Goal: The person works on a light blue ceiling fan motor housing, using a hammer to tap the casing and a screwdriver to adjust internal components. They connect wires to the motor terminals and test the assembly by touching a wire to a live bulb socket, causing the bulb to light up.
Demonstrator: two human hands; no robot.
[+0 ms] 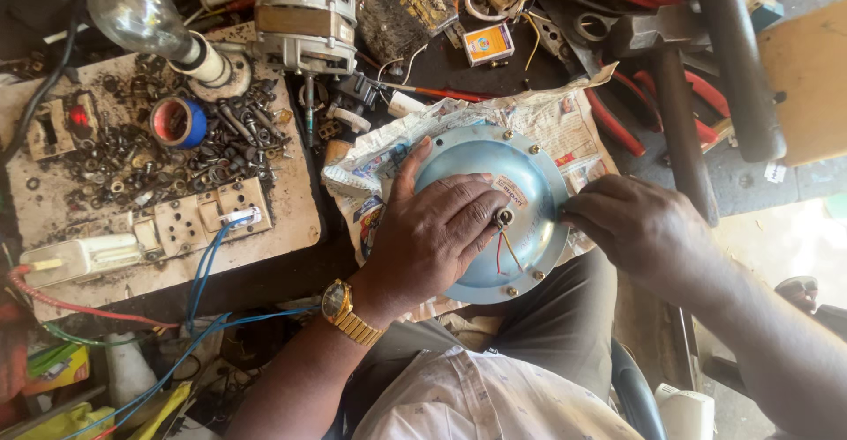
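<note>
Head view: left hand [437, 228] lies spread over the blue domed metal cover [494, 210], fingers [468, 195] splayed flat on the dome, pressing it down rather than gripping. Fingertips sit close to the centre hole [505, 218], where thin red and yellow wires [503, 250] come out. Gold wristwatch [340, 303] on that wrist.

Right hand [640, 228] is at the cover's right rim, fingers curled in and clenched around something at the edge; I can't tell what, the knuckles hide it.

Cover sits on crumpled newspaper [565, 118] across the person's lap, just off the front edge of the desk [300, 219]. Small brass screws [534, 150] ring the flange.

To do this well, by my read: keep the left palm steady so the dome can't rotate or slide on the paper, keep fingertips off the wires so they aren't pinched or pulled through the hole, and work the rim with the right hand without tipping the cover.

Further out: a board on the desk carries a heap of loose nuts and bolts [150, 153], a roll of blue tape [179, 122], a switch and socket plate [198, 219] with blue cables [207, 268]. A bulb in a holder [146, 16] and a small motor [304, 21] lie beyond. Red-handled pliers [618, 127] right of the paper.
</note>
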